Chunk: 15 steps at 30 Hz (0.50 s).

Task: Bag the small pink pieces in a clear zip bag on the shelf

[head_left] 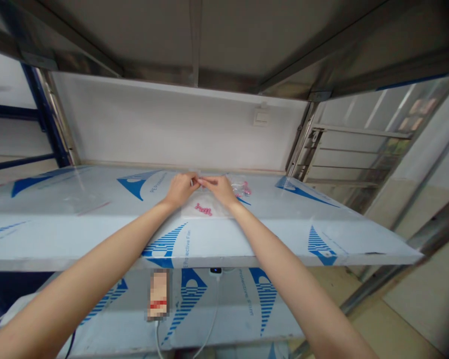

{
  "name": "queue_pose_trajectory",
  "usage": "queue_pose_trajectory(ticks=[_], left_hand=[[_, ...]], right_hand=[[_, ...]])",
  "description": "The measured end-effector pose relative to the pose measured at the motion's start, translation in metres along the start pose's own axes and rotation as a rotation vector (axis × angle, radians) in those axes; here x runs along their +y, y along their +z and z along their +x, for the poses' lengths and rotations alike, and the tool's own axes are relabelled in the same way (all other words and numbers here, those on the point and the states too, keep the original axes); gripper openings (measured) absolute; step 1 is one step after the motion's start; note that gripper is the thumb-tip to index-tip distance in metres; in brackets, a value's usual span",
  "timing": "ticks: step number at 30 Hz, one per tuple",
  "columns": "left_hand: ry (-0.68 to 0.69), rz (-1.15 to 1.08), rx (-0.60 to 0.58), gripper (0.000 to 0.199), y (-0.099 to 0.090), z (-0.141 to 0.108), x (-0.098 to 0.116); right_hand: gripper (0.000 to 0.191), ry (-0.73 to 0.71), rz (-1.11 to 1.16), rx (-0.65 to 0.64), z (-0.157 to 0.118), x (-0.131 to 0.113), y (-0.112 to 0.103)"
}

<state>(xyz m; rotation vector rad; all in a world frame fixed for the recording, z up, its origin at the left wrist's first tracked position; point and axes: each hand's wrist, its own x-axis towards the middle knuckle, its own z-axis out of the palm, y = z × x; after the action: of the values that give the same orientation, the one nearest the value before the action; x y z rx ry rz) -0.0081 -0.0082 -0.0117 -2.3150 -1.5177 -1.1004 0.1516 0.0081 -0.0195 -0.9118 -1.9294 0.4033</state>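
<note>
My left hand (179, 189) and my right hand (219, 190) meet near the far side of the steel table (284, 234). Their fingertips pinch the top edge of a clear plastic bag (205, 205), which lies flat with pink pieces (203, 209) inside. Just beyond my right hand lies a second clear bag (235, 185) holding pink pieces (246, 188). A flat clear bag with a red strip (92, 208) rests well to the left of my left hand. The bags' exact contents are too small to tell.
Blue-printed protective film covers the table top. A metal shelf (194, 40) hangs overhead, and a white wall panel (172, 124) with a switch plate (261, 117) stands behind. Below lies a lower shelf (224, 309) with a blurred packet (159, 294) and white cables (213, 314).
</note>
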Motion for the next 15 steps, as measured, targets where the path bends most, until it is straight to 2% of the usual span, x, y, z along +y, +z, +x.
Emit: queue_pose_trajectory(ticks=[4, 9, 15], left_hand=[[0.069, 0.028, -0.05, 0.024, 0.003, -0.0029, 0.0046], [0.086, -0.011, -0.063, 0.021, 0.0006, -0.0029, 0.0047], [0.116, -0.03, -0.086, 0.024, 0.0006, -0.0021, 0.0015]], right_hand=[[0.027, 0.033, 0.086, -0.098, 0.0007, 0.0071, 0.0012], [0.026, 0.057, 0.148, -0.079, 0.0025, 0.0089, -0.003], [0.024, 0.039, -0.007, -0.058, 0.002, 0.0085, -0.005]])
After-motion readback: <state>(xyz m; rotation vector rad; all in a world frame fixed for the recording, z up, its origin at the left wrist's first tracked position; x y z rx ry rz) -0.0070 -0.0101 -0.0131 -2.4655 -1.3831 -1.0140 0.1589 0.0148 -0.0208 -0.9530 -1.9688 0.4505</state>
